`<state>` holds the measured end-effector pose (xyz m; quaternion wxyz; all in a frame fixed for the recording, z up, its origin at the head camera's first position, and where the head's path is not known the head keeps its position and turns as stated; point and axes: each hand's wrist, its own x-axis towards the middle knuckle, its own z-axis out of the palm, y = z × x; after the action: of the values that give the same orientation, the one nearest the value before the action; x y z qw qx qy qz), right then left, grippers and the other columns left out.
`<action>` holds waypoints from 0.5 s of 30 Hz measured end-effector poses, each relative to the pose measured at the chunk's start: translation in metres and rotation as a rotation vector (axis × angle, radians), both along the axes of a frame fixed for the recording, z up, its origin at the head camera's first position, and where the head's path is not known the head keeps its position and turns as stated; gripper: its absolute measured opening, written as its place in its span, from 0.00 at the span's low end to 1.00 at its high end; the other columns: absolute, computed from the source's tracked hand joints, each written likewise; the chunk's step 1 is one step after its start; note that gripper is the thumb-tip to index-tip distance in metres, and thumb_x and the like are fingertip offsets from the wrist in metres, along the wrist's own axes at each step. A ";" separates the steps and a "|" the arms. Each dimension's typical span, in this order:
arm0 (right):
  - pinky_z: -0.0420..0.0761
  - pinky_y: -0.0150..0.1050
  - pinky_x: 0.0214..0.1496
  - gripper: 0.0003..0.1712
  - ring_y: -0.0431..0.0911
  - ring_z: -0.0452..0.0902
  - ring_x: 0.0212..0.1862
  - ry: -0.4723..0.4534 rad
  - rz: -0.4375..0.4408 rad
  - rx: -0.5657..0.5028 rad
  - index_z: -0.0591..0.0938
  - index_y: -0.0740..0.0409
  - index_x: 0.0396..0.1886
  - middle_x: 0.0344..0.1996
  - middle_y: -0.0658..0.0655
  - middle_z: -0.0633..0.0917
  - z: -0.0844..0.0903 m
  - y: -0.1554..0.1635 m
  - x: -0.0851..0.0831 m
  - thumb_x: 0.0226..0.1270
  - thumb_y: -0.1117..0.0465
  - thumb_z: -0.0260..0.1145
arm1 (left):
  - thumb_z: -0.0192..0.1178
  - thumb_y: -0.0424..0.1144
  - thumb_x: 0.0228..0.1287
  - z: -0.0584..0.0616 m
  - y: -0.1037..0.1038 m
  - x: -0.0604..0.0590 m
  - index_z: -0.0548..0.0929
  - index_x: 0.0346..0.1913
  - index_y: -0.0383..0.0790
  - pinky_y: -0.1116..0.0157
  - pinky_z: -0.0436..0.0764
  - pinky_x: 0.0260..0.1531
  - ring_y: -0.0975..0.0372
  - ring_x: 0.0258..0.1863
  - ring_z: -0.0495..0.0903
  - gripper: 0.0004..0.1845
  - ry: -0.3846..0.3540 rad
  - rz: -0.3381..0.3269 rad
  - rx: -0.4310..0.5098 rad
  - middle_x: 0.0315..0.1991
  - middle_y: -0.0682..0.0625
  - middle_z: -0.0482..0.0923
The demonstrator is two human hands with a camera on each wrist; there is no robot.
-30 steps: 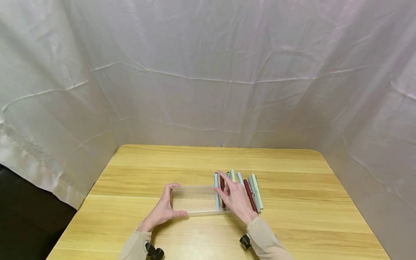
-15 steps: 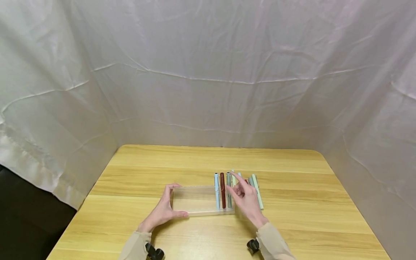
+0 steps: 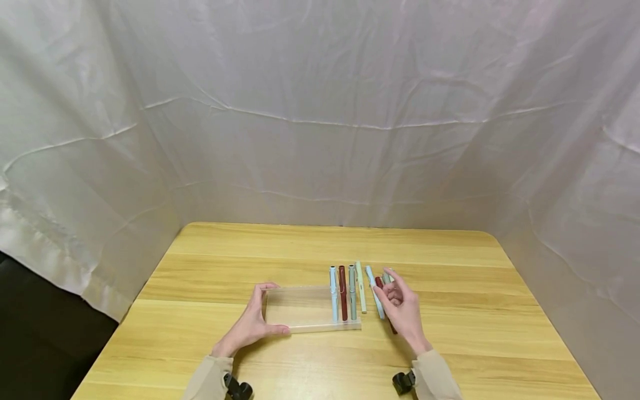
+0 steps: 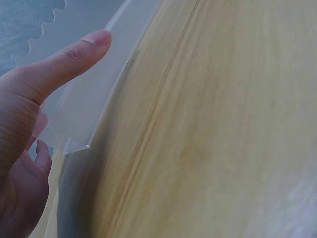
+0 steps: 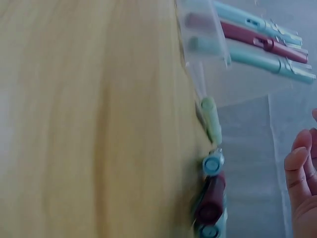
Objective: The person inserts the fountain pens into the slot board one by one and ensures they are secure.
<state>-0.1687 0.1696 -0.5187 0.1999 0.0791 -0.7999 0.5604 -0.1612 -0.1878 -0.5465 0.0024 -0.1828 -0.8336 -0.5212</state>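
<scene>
Left hand (image 3: 254, 318) grips the clear tray (image 3: 320, 328) at its nine o'clock end, thumb on the near wall; right hand (image 3: 402, 311) hangs by the loose blue pen (image 3: 371, 276) at the tray's three o'clock, thumb and forefinger parted, contact hard to tell; best, I'd judge, to keep that tray braced and pinch mid-barrel, parallel to the three pens (image 3: 343, 294) lying across it; translucent plastic, scalloped edge; smooth, slim barrels; wood-grained surface (image 3: 300, 366) beneath.
</scene>
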 end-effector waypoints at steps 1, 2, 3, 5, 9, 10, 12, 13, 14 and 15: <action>0.79 0.24 0.25 0.28 0.31 0.75 0.24 -0.022 -0.007 -0.009 0.77 0.61 0.64 0.27 0.56 0.82 -0.001 0.002 0.000 0.63 0.70 0.70 | 0.84 0.42 0.37 0.000 0.000 0.000 0.59 0.66 0.33 0.37 0.48 0.77 0.39 0.75 0.56 0.56 0.006 -0.001 0.000 0.69 0.37 0.62; 0.80 0.24 0.25 0.28 0.31 0.75 0.25 -0.045 -0.013 -0.018 0.77 0.60 0.64 0.28 0.56 0.82 -0.001 0.005 0.001 0.63 0.70 0.70 | 0.84 0.42 0.36 0.000 0.000 0.000 0.59 0.66 0.33 0.37 0.48 0.76 0.39 0.75 0.56 0.56 0.007 0.000 0.001 0.69 0.37 0.62; 0.80 0.25 0.26 0.28 0.31 0.75 0.25 -0.067 -0.016 -0.029 0.77 0.59 0.65 0.28 0.55 0.82 -0.002 0.007 0.001 0.64 0.70 0.70 | 0.84 0.42 0.36 0.000 0.000 0.000 0.59 0.66 0.33 0.38 0.48 0.77 0.40 0.76 0.56 0.56 0.006 0.002 0.000 0.69 0.38 0.62; 0.80 0.25 0.26 0.29 0.32 0.75 0.26 -0.114 -0.024 -0.043 0.76 0.59 0.65 0.29 0.53 0.82 -0.003 0.011 0.001 0.65 0.68 0.70 | 0.84 0.43 0.36 -0.001 0.000 0.000 0.59 0.66 0.33 0.38 0.47 0.77 0.40 0.76 0.56 0.56 0.001 0.005 0.002 0.69 0.38 0.63; 0.81 0.27 0.28 0.29 0.33 0.77 0.26 -0.176 -0.040 -0.072 0.75 0.61 0.66 0.30 0.50 0.81 -0.006 0.020 0.001 0.66 0.66 0.70 | 0.84 0.42 0.35 0.000 0.001 0.000 0.59 0.67 0.35 0.40 0.47 0.78 0.42 0.77 0.54 0.56 -0.025 0.008 0.008 0.69 0.39 0.62; 0.82 0.28 0.28 0.29 0.34 0.77 0.27 -0.188 -0.043 -0.082 0.74 0.61 0.67 0.31 0.50 0.81 -0.006 0.022 0.000 0.66 0.66 0.70 | 0.85 0.42 0.35 0.000 0.001 0.000 0.59 0.67 0.35 0.39 0.47 0.78 0.42 0.77 0.53 0.56 -0.029 0.007 0.010 0.70 0.39 0.61; 0.84 0.29 0.30 0.30 0.36 0.79 0.28 -0.215 -0.045 -0.110 0.74 0.61 0.67 0.32 0.51 0.81 -0.007 0.026 0.000 0.66 0.66 0.69 | 0.85 0.42 0.35 0.001 0.001 0.001 0.59 0.67 0.35 0.39 0.47 0.79 0.42 0.78 0.53 0.56 -0.037 0.006 0.013 0.70 0.39 0.61; 0.84 0.30 0.30 0.30 0.37 0.79 0.28 -0.228 -0.044 -0.125 0.73 0.61 0.67 0.32 0.51 0.81 -0.007 0.029 0.000 0.66 0.66 0.69 | 0.85 0.42 0.35 0.001 0.001 0.001 0.59 0.67 0.35 0.39 0.47 0.78 0.42 0.78 0.52 0.56 -0.037 0.006 0.014 0.70 0.39 0.61; 0.84 0.31 0.30 0.30 0.38 0.80 0.29 -0.248 -0.042 -0.142 0.73 0.60 0.68 0.33 0.52 0.81 -0.007 0.031 0.000 0.67 0.66 0.69 | 0.85 0.42 0.35 0.001 0.001 0.001 0.59 0.67 0.35 0.39 0.47 0.78 0.42 0.78 0.53 0.56 -0.035 0.006 0.013 0.70 0.39 0.61; 0.84 0.31 0.30 0.31 0.39 0.80 0.29 -0.265 -0.042 -0.158 0.73 0.60 0.68 0.34 0.52 0.81 -0.007 0.033 0.000 0.67 0.65 0.69 | 0.85 0.42 0.35 0.001 0.001 0.001 0.59 0.67 0.35 0.39 0.47 0.78 0.42 0.78 0.53 0.56 -0.033 0.006 0.012 0.70 0.38 0.61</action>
<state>-0.1684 0.2023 -0.5261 0.1096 -0.0282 -0.7742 0.6227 -0.1605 -0.1866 -0.5458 -0.0088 -0.1717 -0.8309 -0.5291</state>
